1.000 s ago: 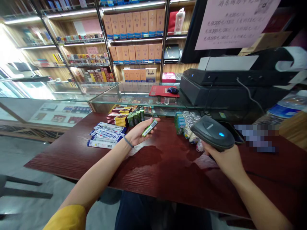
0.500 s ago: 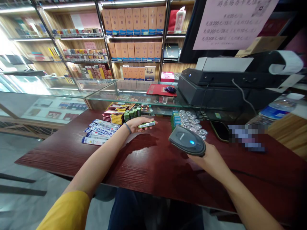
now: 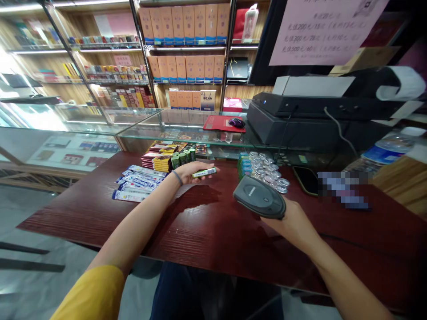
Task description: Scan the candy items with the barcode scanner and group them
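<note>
My left hand [image 3: 188,173] is closed round a small green-and-white pack [image 3: 204,172], its barcode side turned up and toward the right. In my right hand [image 3: 288,213] is a dark grey barcode scanner [image 3: 259,197], its front pointing left toward the pack; the two are apart. My right fingers are mostly hidden beneath the scanner. Left of my left hand lie blue-and-white stick packs [image 3: 138,183]. Behind it are a pile of red and yellow packets [image 3: 160,160] and several green cylindrical packs [image 3: 183,158]. Beyond the scanner stand small clear-topped containers [image 3: 265,169] beside blue-green packs [image 3: 245,164].
A phone [image 3: 305,181] lies on the dark red table [image 3: 200,231], right of the containers. Behind are a glass counter [image 3: 187,133] and a computer mouse [image 3: 236,123] on a red mat [image 3: 213,123]. A black machine [image 3: 300,129] and water bottle [image 3: 383,151] stand at right.
The blue light on the scanner has gone out. My view has shifted very slightly; both hands keep nearly the same place and hold the same things.
</note>
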